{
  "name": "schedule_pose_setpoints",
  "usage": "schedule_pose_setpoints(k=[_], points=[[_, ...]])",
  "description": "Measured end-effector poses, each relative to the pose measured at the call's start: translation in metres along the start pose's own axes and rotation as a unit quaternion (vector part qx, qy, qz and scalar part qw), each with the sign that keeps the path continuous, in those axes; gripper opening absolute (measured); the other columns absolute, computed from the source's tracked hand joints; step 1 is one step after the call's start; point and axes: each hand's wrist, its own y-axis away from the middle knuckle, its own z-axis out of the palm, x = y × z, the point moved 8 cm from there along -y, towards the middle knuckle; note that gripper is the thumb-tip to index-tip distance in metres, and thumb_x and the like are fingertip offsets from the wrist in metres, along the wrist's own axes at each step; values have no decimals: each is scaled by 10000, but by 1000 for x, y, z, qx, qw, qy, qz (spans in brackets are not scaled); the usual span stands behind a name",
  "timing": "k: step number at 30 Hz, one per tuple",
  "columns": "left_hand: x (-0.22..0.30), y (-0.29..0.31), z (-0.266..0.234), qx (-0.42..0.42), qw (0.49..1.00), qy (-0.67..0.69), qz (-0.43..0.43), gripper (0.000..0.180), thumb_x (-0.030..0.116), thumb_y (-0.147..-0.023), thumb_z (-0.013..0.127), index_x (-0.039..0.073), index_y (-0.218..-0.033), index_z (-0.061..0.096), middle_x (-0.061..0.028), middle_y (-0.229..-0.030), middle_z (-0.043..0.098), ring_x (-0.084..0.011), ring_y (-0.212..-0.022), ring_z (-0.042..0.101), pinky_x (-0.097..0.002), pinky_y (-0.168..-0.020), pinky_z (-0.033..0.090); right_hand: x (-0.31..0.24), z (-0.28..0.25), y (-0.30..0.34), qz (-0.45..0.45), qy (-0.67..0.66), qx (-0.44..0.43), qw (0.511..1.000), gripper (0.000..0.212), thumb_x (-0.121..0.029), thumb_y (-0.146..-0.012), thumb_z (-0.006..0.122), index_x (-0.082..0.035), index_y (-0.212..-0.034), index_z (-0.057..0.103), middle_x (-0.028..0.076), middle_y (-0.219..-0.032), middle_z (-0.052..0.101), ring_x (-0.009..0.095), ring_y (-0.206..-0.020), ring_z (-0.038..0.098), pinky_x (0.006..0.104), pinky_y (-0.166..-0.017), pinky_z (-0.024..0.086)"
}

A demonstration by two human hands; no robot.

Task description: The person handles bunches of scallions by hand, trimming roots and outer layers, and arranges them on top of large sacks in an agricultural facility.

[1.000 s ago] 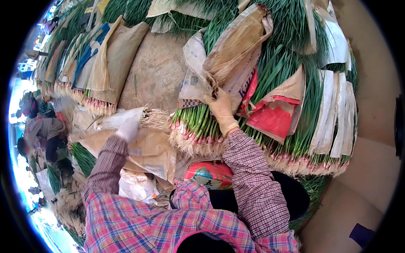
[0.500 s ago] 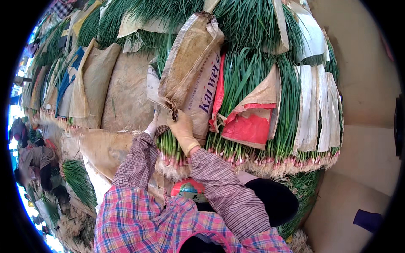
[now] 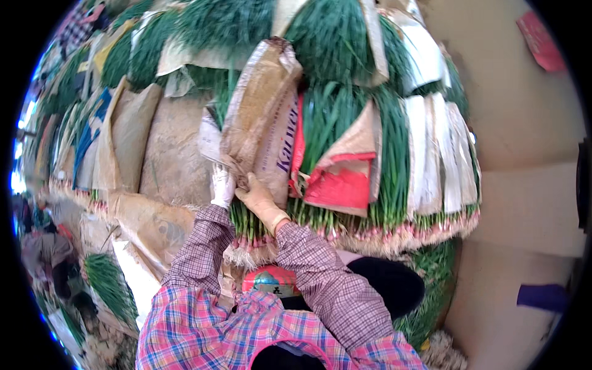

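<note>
A worn brown sack (image 3: 262,117) with printed lettering lies folded over a bundle of spring onions (image 3: 248,228), whose pinkish bulbs and pale roots point toward me. My right hand (image 3: 262,202), in a beige glove, pinches the near lower edge of the sack. Beside it, my left hand (image 3: 222,186), in a white glove, has its fingers at the sack's lower left corner. They look closed on that edge, though the fingertips are partly hidden. Just right of the sack, a red-lined brown wrapper (image 3: 342,185) covers part of another row of onions.
More onions with long green leaves (image 3: 333,40) are heaped at the far side. White strips (image 3: 435,154) cover bundles at the right, and a bare brown sheet (image 3: 176,148) lies to the left. Tan flooring (image 3: 512,209) runs along the right. Another person (image 3: 52,240) is at the far left.
The whole view has shifted slightly. More of my left hand's back now shows at the sack's corner. The bunched sack end at my right fingers lies flatter; my right hand still grips it.
</note>
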Motion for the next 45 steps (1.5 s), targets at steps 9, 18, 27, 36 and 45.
schedule_pose_setpoints(k=[9,18,27,36,45], points=[[24,-4,-12,-70,993,-90,-15,406,281,-836,475,33,-1157,464,-202,-1196,442,-329,-1179,387,-437,-985,304,-22,-202,129,-83,-41,28,995,348,-279,-830,588,-20,-1061,561,89,-1036,572,182,-929,552,306,-814,442],[42,27,-128,-6,969,-248,-8,354,245,-791,526,65,-1095,534,-160,-1131,535,-300,-1127,470,-472,-958,331,78,-218,267,125,-94,96,983,210,-163,-850,570,-37,-1019,572,-8,-865,561,82,-788,514,208,-700,411],[-183,117,-343,174,907,-187,-335,463,269,-725,686,42,-1114,583,-153,-1075,592,-266,-1015,551,-414,-880,400,46,-171,226,83,-89,-8,993,220,-178,-873,549,-29,-1036,543,6,-870,574,74,-728,516,209,-691,417],[95,160,-422,15,926,378,-8,200,37,-812,601,-22,-1002,621,-16,-832,648,-55,-687,561,-210,-644,466,-168,-59,240,-308,92,-39,946,723,-210,-741,713,-4,-1319,331,131,-1259,464,214,-1172,441,328,-989,336],[358,134,-450,-117,920,128,351,471,175,-806,618,-12,-1203,448,-85,-1119,537,-157,-1028,515,-272,-886,408,-359,-111,296,-551,175,10,816,834,-297,-684,750,-34,-1342,310,156,-1292,446,238,-1190,436,355,-957,375]])
